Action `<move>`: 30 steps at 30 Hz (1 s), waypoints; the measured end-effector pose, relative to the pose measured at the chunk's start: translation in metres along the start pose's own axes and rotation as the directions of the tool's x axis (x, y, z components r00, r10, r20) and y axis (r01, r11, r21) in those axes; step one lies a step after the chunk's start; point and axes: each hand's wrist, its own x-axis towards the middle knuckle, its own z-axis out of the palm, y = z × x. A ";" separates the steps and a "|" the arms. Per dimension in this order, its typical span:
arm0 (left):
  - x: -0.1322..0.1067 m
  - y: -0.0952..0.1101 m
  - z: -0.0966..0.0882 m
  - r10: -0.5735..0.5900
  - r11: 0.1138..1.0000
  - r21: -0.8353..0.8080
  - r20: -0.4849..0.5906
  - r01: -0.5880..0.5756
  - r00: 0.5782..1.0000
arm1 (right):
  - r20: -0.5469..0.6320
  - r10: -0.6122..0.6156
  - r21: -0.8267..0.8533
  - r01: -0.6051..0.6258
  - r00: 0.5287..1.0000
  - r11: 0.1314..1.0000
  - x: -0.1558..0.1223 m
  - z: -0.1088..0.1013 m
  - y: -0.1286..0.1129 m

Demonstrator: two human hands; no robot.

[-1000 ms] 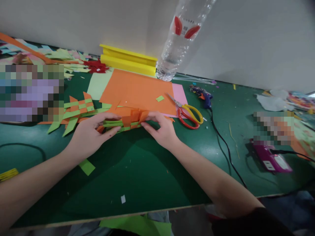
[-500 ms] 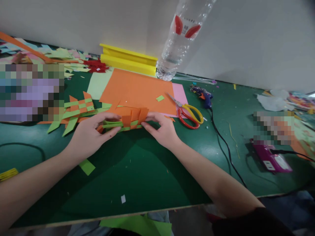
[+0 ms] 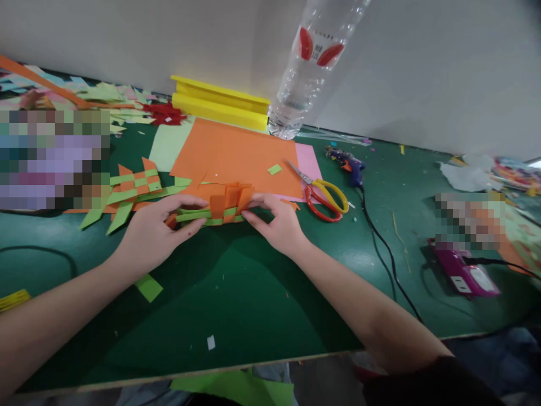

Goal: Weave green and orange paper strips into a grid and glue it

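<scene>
The left hand (image 3: 158, 228) and the right hand (image 3: 276, 223) both pinch the woven paper (image 3: 229, 215) with thumb and fingers, between the table's (image 3: 253, 299) front edge and the orange sheet (image 3: 243, 149). I think a light pinch is better, because hard pressing may crease the green strips (image 3: 193, 215); both ends should stay level, so the weave does not loosen.

There are two hands (image 3: 147, 232) (image 3: 282, 226), two paper weaves (image 3: 230, 212) (image 3: 140, 182), one bottle (image 3: 306, 73) and one glue gun (image 3: 354, 167).
</scene>
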 end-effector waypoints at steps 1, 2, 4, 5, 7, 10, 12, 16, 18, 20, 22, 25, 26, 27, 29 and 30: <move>0.000 0.000 0.000 0.004 1.000 -0.001 0.000 -0.004 1.000 | 0.001 0.006 -0.004 -0.006 1.000 1.000 0.000 0.000 0.000; 0.000 0.000 0.000 0.008 1.000 -0.004 0.002 -0.008 1.000 | 0.000 0.012 -0.006 -0.012 1.000 1.000 0.000 0.000 0.000; 0.000 0.000 -0.001 0.007 1.000 -0.008 0.003 -0.007 1.000 | -0.006 0.018 0.000 -0.018 1.000 1.000 0.000 0.000 -0.001; 0.000 0.001 -0.001 0.002 1.000 -0.009 0.003 -0.002 1.000 | -0.010 0.020 0.007 -0.020 1.000 1.000 0.000 -0.001 -0.002; 0.000 0.002 -0.001 -0.012 1.000 -0.011 0.000 0.012 1.000 | -0.028 0.006 0.027 -0.005 1.000 1.000 0.000 -0.001 -0.005; 0.000 0.005 -0.001 -0.021 0.999 -0.049 -0.006 0.021 1.000 | -0.053 -0.004 0.050 0.007 0.999 0.999 0.000 -0.001 -0.007; 0.000 0.006 0.000 -0.028 0.996 -0.089 -0.002 0.027 1.000 | -0.049 0.019 0.061 -0.016 0.999 0.998 -0.001 -0.001 -0.007; 0.001 0.008 0.000 -0.068 0.988 -0.141 0.015 0.069 0.998 | -0.025 0.058 0.078 -0.056 0.998 0.995 -0.001 0.000 -0.005; 0.001 0.008 -0.001 -0.077 0.984 -0.162 0.004 0.077 0.997 | -0.024 0.054 0.075 -0.052 0.998 0.996 -0.001 0.000 -0.004; 0.001 0.007 -0.002 -0.075 0.984 -0.160 0.008 0.076 0.997 | -0.031 0.042 0.074 -0.039 0.999 0.997 0.000 0.001 -0.005; 0.001 0.007 -0.002 -0.057 0.990 -0.132 0.003 0.057 0.998 | -0.033 0.028 0.077 -0.026 0.999 0.997 0.000 0.000 -0.005; 0.001 0.006 -0.003 -0.047 0.994 -0.098 -0.005 0.046 0.999 | -0.027 0.028 0.071 -0.026 0.999 0.997 0.000 0.000 -0.004; 0.001 0.005 -0.002 -0.046 0.995 -0.086 -0.007 0.045 0.999 | -0.021 0.034 0.064 -0.032 0.999 0.997 0.000 0.000 -0.004; 0.001 0.005 -0.002 -0.046 0.996 -0.074 -0.006 0.046 0.999 | -0.016 0.040 0.057 -0.039 0.999 0.998 0.000 0.000 -0.003; 0.001 0.004 -0.002 -0.045 0.998 -0.054 0.000 0.045 0.999 | -0.007 0.038 0.048 -0.038 0.999 0.998 0.000 0.001 -0.002; 0.001 0.004 -0.002 -0.042 0.998 -0.050 0.003 0.042 0.999 | -0.004 0.031 0.045 -0.031 1.000 0.998 0.000 0.001 -0.002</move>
